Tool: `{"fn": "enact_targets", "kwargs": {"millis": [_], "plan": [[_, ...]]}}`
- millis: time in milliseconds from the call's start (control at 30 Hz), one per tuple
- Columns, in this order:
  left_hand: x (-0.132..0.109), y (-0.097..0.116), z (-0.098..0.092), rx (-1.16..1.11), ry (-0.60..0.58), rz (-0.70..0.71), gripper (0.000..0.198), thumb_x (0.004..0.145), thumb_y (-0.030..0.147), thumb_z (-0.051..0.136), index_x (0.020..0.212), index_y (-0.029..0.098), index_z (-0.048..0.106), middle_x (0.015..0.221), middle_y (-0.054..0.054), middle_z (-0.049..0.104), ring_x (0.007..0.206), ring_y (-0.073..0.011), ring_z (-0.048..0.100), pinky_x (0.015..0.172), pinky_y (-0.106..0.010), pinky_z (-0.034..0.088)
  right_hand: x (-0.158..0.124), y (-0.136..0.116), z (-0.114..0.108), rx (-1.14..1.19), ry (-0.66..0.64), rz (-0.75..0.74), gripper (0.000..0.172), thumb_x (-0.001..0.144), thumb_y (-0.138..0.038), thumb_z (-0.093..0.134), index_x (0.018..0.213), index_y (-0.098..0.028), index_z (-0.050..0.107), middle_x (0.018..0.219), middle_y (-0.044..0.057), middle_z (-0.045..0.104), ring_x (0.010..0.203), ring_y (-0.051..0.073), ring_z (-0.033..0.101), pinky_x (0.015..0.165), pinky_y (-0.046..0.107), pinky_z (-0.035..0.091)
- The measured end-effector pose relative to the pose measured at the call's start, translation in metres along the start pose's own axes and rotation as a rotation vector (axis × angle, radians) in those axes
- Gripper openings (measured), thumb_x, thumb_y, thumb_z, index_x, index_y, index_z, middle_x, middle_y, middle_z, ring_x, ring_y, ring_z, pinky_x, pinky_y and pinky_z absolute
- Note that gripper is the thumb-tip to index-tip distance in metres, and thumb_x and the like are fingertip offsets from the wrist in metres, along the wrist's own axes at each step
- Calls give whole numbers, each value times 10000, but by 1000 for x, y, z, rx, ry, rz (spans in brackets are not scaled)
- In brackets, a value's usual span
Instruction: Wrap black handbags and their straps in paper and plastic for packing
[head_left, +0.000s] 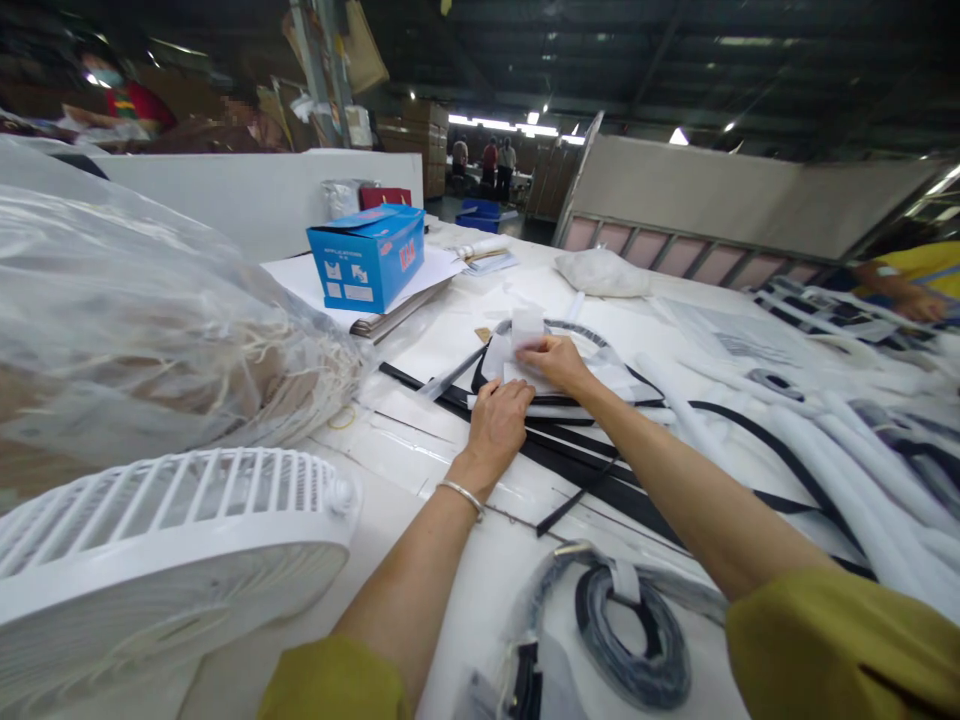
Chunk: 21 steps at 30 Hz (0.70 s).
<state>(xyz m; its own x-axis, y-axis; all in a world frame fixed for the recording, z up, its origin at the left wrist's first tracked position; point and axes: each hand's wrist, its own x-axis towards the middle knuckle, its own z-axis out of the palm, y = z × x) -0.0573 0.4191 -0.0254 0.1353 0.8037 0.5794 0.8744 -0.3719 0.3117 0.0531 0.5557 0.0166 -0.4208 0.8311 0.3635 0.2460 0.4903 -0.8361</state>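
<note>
In the head view my right hand (559, 362) pinches a small white sheet of paper (527, 328) and holds it upright. Below it lies a flat black-edged piece (645, 392) with white wrapping over it, perhaps a bag; its exact kind is unclear. My left hand (501, 425), a bangle at its wrist, is closed over the near edge of this piece, fingers curled and partly hidden. A curved strap (577, 330) in clear wrap arches behind the piece. Long black strips (570, 470) run under and in front of it.
On the left stand a white fan (172, 530) and a large clear plastic bag (165, 300). Behind is a blue box (367, 258). A wrapped black coil (634, 635) lies in front. White-wrapped tubes (832, 470) cover the right, where another person's hand (921, 303) shows.
</note>
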Motion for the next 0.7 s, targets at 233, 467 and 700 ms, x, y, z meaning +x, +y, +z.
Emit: {"fn": "enact_targets", "kwargs": {"millis": [233, 467, 700], "plan": [[1, -5, -6, -126, 50, -106, 224, 864, 75, 537, 1037, 202, 597, 994, -59, 687, 1019, -212, 638, 984, -392, 464, -47, -16, -10, -430, -173, -313, 146, 810, -175, 642, 861, -200, 776, 878, 44, 759, 826, 202, 698, 773, 302, 519], [-1, -15, -11, -228, 134, -113, 473, 825, 24, 527, 1265, 193, 501, 1309, -120, 557, 1178, -230, 579, 949, -364, 523, -78, -23, 2, -741, -175, -405, 275, 891, -148, 553, 1111, -201, 710, 1116, 76, 732, 1031, 234, 676, 932, 357, 511], [-1, -30, -4, -306, 110, -30, 397, 818, -22, 468, 1093, 198, 652, 1145, -58, 697, 1080, -186, 652, 1008, -341, 508, -120, -31, 12, -774, -50, -565, 261, 933, -209, 540, 1146, -145, 675, 1166, 143, 702, 1120, 261, 640, 1038, 429, 471]]}}
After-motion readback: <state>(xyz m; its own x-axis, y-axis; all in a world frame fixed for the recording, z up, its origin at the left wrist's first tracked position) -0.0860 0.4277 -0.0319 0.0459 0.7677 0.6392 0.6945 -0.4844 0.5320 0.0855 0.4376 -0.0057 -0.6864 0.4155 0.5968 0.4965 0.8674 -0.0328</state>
